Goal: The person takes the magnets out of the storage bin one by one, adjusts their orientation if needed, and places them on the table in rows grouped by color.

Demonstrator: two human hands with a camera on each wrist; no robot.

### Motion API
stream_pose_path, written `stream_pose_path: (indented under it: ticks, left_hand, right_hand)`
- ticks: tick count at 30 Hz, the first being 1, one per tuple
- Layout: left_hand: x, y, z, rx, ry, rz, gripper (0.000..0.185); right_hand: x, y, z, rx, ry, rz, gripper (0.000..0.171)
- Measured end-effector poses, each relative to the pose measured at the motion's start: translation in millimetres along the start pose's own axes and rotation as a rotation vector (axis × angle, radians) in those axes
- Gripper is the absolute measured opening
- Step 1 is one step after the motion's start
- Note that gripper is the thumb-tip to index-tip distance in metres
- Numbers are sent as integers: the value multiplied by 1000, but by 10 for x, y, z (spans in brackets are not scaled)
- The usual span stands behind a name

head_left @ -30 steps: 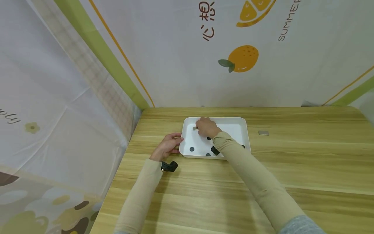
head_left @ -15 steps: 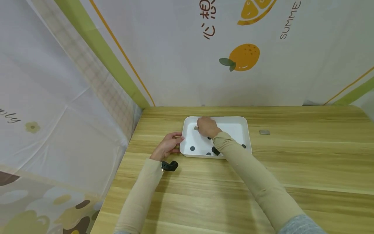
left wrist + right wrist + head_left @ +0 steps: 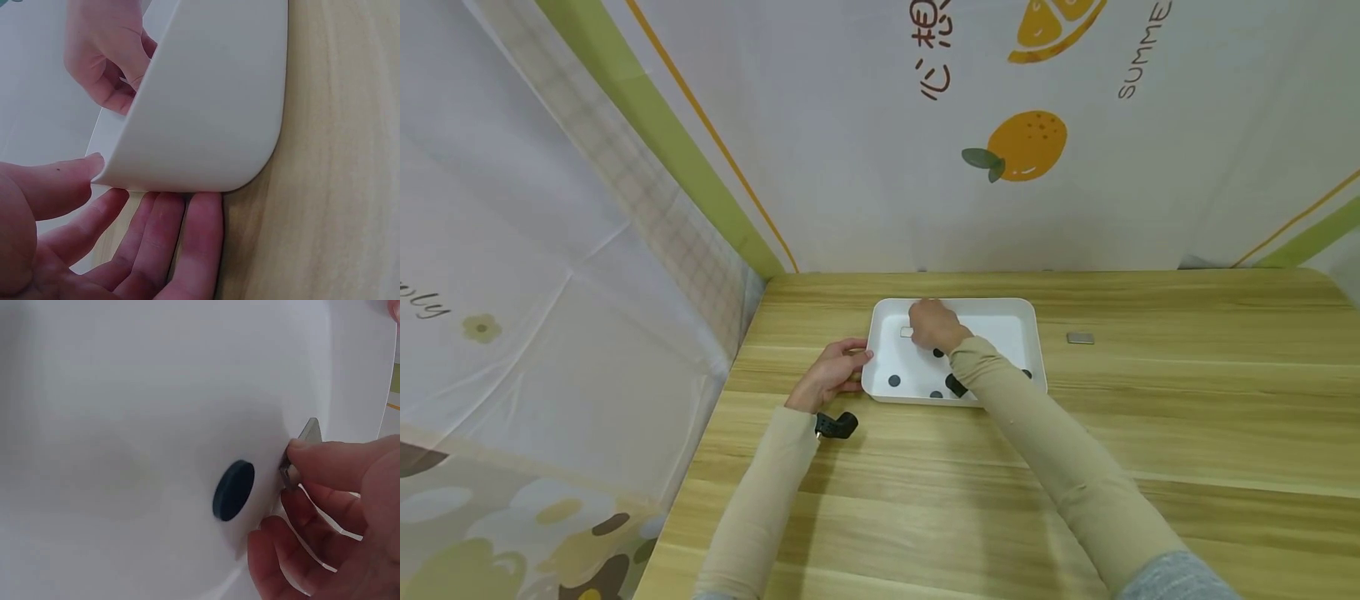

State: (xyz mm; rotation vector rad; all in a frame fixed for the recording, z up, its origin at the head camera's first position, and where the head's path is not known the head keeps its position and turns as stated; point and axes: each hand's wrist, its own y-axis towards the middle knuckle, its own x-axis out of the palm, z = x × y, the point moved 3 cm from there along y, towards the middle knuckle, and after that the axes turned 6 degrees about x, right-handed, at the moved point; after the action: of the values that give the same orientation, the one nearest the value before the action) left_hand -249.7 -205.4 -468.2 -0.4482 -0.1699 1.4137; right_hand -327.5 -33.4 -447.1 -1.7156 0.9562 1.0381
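Observation:
A white rectangular tray (image 3: 992,333) lies on the wooden table. My left hand (image 3: 831,372) holds its left end, thumb (image 3: 75,178) at the rim and fingertips against the outer wall. Inside the tray, my right hand (image 3: 936,325) pinches a small flat rectangular metal piece (image 3: 310,434) between thumb and fingers. The piece stands tilted near the tray's wall; its lower end is partly hidden by the fingers. A dark round disc (image 3: 234,490) sits on the tray floor beside that hand. More dark discs (image 3: 894,381) lie about the tray, some partly covered by the right arm.
A similar rectangular metal piece (image 3: 1080,338) lies on the table (image 3: 1187,417) right of the tray. A printed cloth (image 3: 850,167) hangs behind the table's back edge, and another cloth hangs at the left. Black wrist mounts (image 3: 837,425) stick out from the sleeves.
My right hand has shifted slightly right with the metal piece, whose visible face now looks brighter, as if tilted. My left hand has stayed at the tray's end.

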Motion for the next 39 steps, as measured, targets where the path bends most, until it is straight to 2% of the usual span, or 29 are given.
stream_pose_path:
  ticks: [9,20,39]
  left_hand:
    - [17,-18,19,7,-7,-1,42]
    - [23,-22,15,7,-11,8,41]
    - [30,-31,17,8,-17,9,41]
  right_hand:
    - [20,1,10,-21,29,5,21]
    - [25,-33,11,-77,-13,20,14]
    - [1,-83,45,-120,12,41,10]
